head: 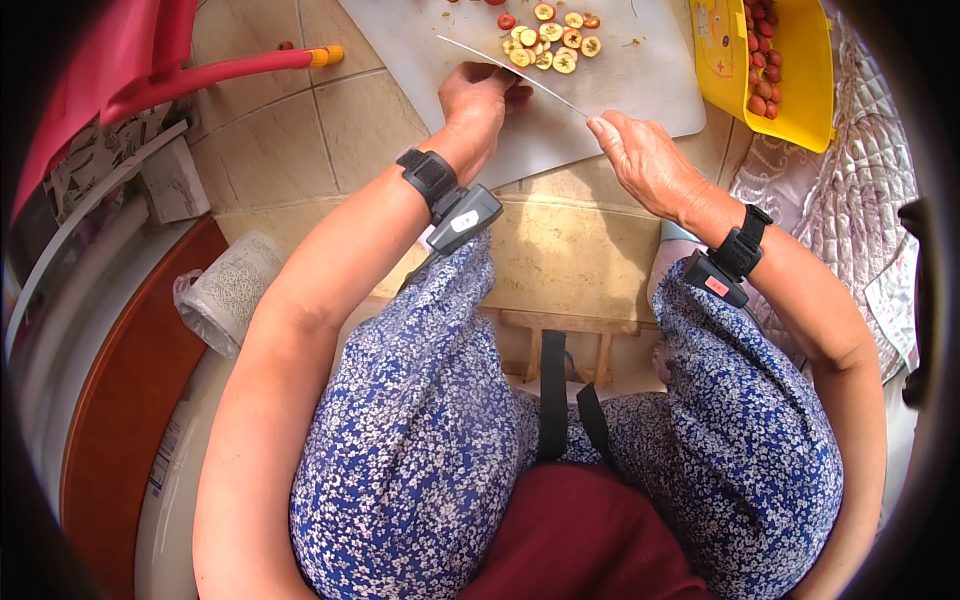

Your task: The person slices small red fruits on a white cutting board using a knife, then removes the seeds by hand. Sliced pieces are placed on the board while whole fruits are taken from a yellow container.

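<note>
My right hand (649,161) holds the near end of a thin knife (551,91), seen almost edge-on, its blade slanting up to the left over a white cutting board (600,135). At the blade my left hand (480,94) is curled on the board around a small red fruit, mostly hidden by the fingers and blade. Just beyond the hands lie several cut slices of small red fruit (564,63) with pale flesh, and a whole red fruit (505,21). Each wrist wears a black strap with a small device.
A yellow plastic basket (816,112) holding several whole red fruits stands at the right, beside a quilted cloth (862,195). At the left are a pink plastic object with a yellow-tipped bar (247,75) and a patterned paper roll (236,281) in clear plastic. Beige tiles (262,142) lie under the board.
</note>
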A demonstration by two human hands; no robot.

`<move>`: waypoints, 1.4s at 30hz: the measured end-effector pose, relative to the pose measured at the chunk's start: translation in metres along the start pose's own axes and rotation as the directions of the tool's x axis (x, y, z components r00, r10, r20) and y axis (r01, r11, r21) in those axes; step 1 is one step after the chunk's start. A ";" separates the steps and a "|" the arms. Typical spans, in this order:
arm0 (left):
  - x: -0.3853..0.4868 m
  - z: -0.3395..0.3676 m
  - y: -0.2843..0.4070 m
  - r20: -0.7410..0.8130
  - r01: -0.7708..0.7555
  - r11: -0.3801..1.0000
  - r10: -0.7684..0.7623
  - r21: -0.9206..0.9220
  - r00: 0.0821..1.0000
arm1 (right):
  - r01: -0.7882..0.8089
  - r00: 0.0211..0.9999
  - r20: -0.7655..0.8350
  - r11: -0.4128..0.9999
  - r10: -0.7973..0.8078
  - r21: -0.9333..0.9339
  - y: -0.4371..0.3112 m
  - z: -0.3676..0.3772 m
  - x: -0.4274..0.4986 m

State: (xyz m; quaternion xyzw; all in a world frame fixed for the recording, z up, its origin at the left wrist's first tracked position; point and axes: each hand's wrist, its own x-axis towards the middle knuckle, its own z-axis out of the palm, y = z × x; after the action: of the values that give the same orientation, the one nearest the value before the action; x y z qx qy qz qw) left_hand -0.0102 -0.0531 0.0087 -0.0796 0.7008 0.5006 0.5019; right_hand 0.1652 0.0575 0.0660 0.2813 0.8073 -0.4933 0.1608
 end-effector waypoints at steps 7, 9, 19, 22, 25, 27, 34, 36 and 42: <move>-0.001 0.000 0.006 0.018 0.076 0.997 -0.076 -0.009 0.997 | 0.070 0.996 -0.056 0.997 -0.070 0.011 -0.007 0.002 0.017; -0.002 -0.004 0.007 0.060 0.055 0.998 -0.054 -0.004 0.997 | 0.058 0.997 -0.044 0.998 -0.057 0.013 -0.007 0.004 0.014; -0.005 -0.003 0.011 0.057 0.070 0.997 -0.071 0.008 0.996 | 0.020 1.000 -0.001 1.000 -0.020 0.010 -0.011 0.004 0.029; -0.002 0.000 0.009 0.029 0.080 0.997 -0.080 -0.005 0.996 | 0.042 0.999 -0.003 0.999 -0.042 0.017 -0.010 0.004 0.033; 0.000 -0.001 0.008 0.067 0.048 0.999 -0.048 0.005 0.997 | 0.000 0.999 0.033 1.000 0.001 -0.029 -0.009 0.005 0.039; -0.001 -0.002 0.007 0.080 0.049 0.999 -0.048 -0.009 0.996 | 0.018 1.000 0.006 0.999 -0.017 -0.041 -0.008 0.008 0.041; -0.005 0.002 0.005 0.032 0.052 0.998 -0.052 -0.021 0.998 | 0.020 1.000 0.001 1.000 -0.020 -0.010 0.001 0.019 0.044; -0.003 0.002 0.006 0.043 0.062 0.998 -0.062 -0.001 0.997 | 0.027 0.999 -0.030 1.000 -0.027 -0.016 0.004 0.024 0.045; -0.004 -0.005 -0.002 0.005 0.090 0.994 -0.090 0.061 0.996 | 0.015 0.995 -0.103 0.990 0.000 0.144 0.013 0.028 0.043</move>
State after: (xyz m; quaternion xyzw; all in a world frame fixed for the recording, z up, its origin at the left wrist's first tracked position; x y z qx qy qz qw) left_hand -0.0099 -0.0595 0.0107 -0.0940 0.7094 0.4564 0.5288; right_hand 0.1383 0.0497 0.0208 0.3142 0.7777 -0.5359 0.0966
